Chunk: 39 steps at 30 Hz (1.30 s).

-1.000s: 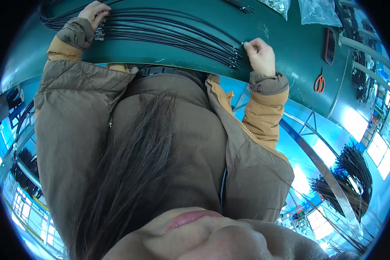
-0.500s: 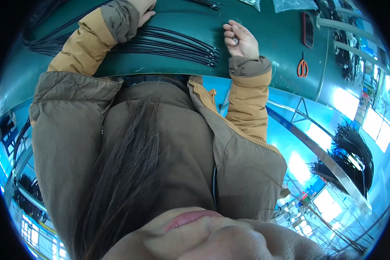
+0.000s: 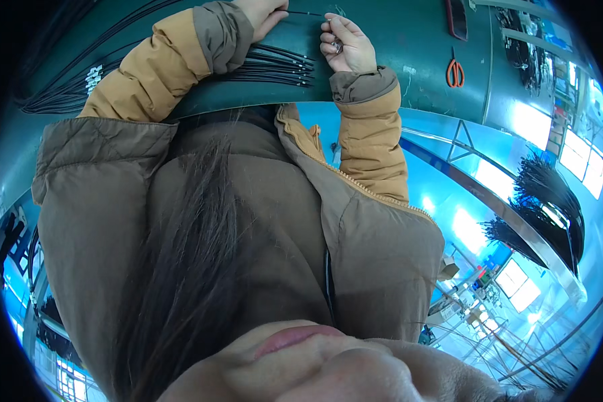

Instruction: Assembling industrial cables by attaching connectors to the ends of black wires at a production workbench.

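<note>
Head view. Both hands work over the green table (image 3: 419,40), beyond its near edge and well to the left of its right edge. A single thin black cable (image 3: 301,13) spans the short gap between them, roughly parallel to the near edge, with a small pale mark along its exposed length. The left hand (image 3: 264,16), partly cut off by the upper limit of the view, is nearly closed, its fingertips gripping the cable; the exact grip is hidden. The right hand (image 3: 352,47) has thumb and forefinger brought together at the cable's other end, the remaining fingers curled toward the palm. A small silvery item shows among these curled fingers; whether it is worn or held cannot be told.

Nearer the near edge, a bundle of black cables (image 3: 268,70) lies on the table, its pale-tipped ends just below and left of the right hand. The bundle passes beneath the left sleeve (image 3: 144,67); silvery-white connectors (image 3: 94,79) lie to the left of that sleeve. Toward the right edge rest orange-handled scissors (image 3: 455,65), points away from the near edge, and, farther back, a red-rimmed phone-shaped object (image 3: 457,19). Outside the right edge hang black cables (image 3: 526,60).
</note>
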Tool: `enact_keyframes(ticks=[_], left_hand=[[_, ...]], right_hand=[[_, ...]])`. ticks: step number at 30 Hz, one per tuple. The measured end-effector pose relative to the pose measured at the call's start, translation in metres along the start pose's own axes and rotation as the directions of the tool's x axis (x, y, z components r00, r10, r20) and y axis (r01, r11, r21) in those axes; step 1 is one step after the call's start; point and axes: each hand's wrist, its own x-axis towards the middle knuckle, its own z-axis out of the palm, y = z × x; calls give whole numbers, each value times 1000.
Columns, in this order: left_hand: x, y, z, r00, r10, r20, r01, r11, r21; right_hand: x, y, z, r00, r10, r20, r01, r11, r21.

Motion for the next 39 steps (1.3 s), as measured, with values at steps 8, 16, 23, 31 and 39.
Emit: enact_keyframes(ticks=[8,16,23,31,39], left_hand=[[-2,3,-3,999,-16,-48,15,1000,-11],[0,10,-7,995,-87,52,85,996,36],[-3,15,-12,992,-103,79,99,994,47],[-3,21,-22,983,50,179,-83,979,183],[-6,25,-12,981,-11,196,-14,992,124]], right_hand=[[3,3,-5,990,-45,137,68,983,-168],[5,10,-7,930,-349,114,319,613,-723],[4,6,-8,889,-400,222,404,456,-793],[-10,-2,11,788,-474,392,550,256,-795],[8,14,7,968,-190,164,249,648,-719]])
